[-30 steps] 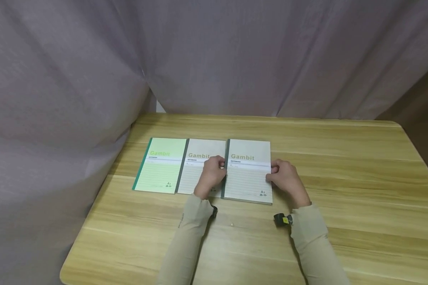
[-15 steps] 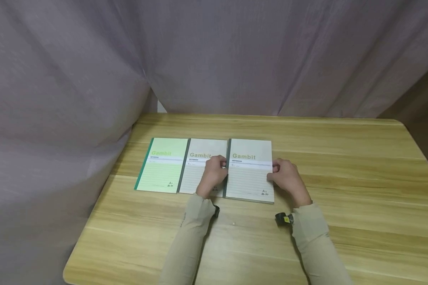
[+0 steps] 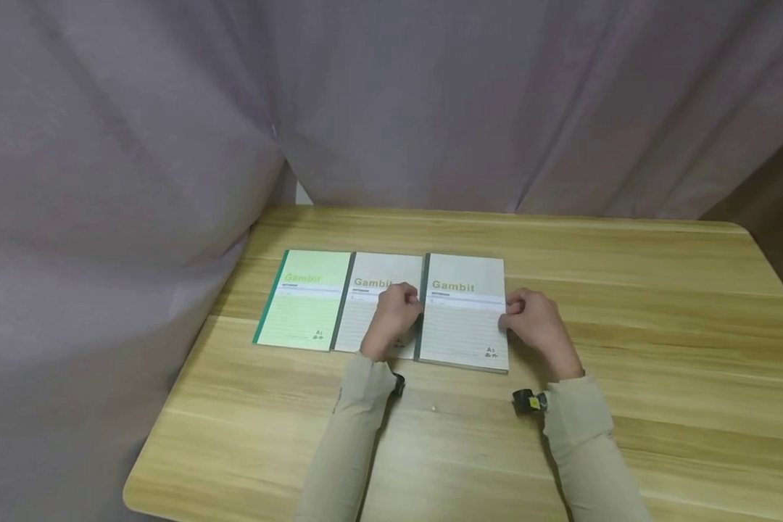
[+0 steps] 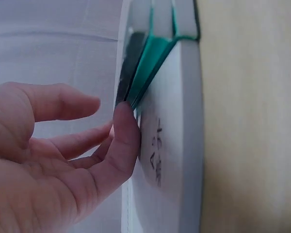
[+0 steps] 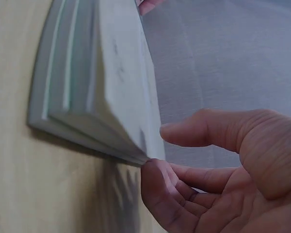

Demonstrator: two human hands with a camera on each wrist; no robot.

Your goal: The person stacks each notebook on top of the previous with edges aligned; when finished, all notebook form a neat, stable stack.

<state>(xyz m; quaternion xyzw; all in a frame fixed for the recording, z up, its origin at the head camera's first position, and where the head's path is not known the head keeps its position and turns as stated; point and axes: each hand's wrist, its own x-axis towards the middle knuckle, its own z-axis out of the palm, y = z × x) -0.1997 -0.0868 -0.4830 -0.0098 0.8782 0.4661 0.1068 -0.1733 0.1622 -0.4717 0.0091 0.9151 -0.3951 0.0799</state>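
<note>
Three "Gambit" notebooks lie in an overlapping row on the wooden table (image 3: 626,326): a green notebook (image 3: 303,304) at the left, a grey middle notebook (image 3: 368,322), and a grey right notebook (image 3: 463,319) on top. My left hand (image 3: 394,319) rests at the right notebook's spine edge; its thumb (image 4: 126,141) touches that edge while the fingers stay loose. My right hand (image 3: 538,326) is at the opposite page edge. There its thumb (image 5: 160,189) touches the notebook's (image 5: 116,87) lower corner and the index finger hovers apart.
A grey curtain (image 3: 431,109) hangs behind and to the left of the table. Bare wood lies to the right of the notebooks and in front of them. The table's front-left corner (image 3: 137,493) is rounded.
Hands and notebooks keep their places; only the head view has drifted slightly.
</note>
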